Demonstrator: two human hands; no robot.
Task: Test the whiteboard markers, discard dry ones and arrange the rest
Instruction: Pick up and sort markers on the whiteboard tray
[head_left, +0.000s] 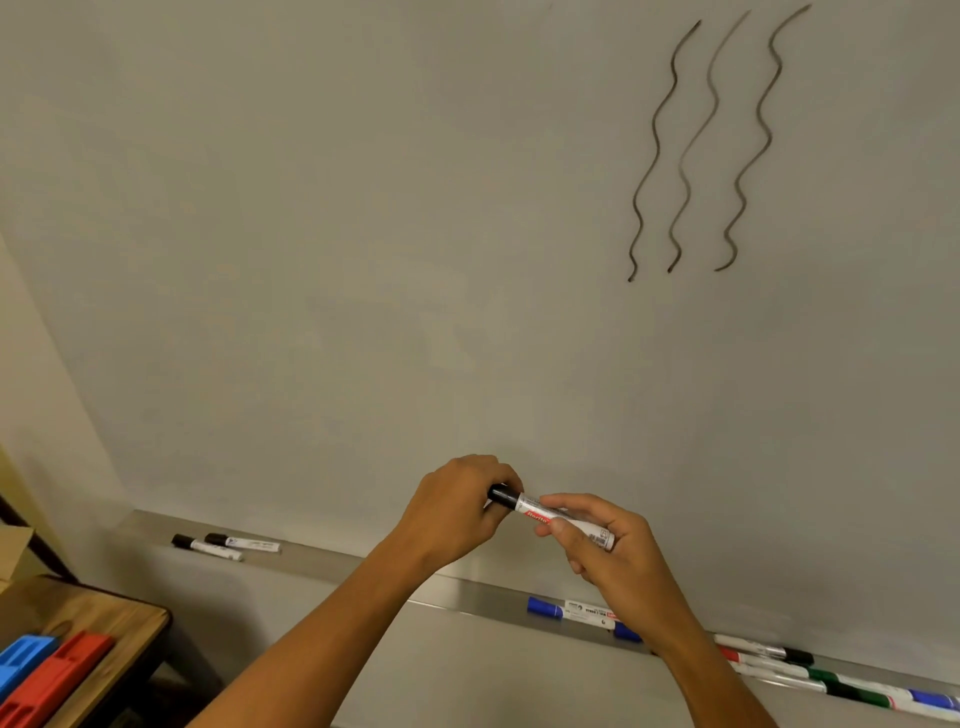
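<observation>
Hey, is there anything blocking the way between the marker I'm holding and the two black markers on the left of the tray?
Nothing visible does. The black-capped white marker sits between your left hand and right hand; the grey tray ledge is bare up to the two black-capped markers.

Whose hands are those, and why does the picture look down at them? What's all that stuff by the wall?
There is just one picture, from a camera worn on a person's head, so you see their own two hands. The left hand grips the black cap of a marker, and the right hand holds its white body. Behind is a whiteboard with three wavy lines drawn on it. On its tray lie two black markers at the left, a blue marker in the middle, and more markers at the right.
</observation>
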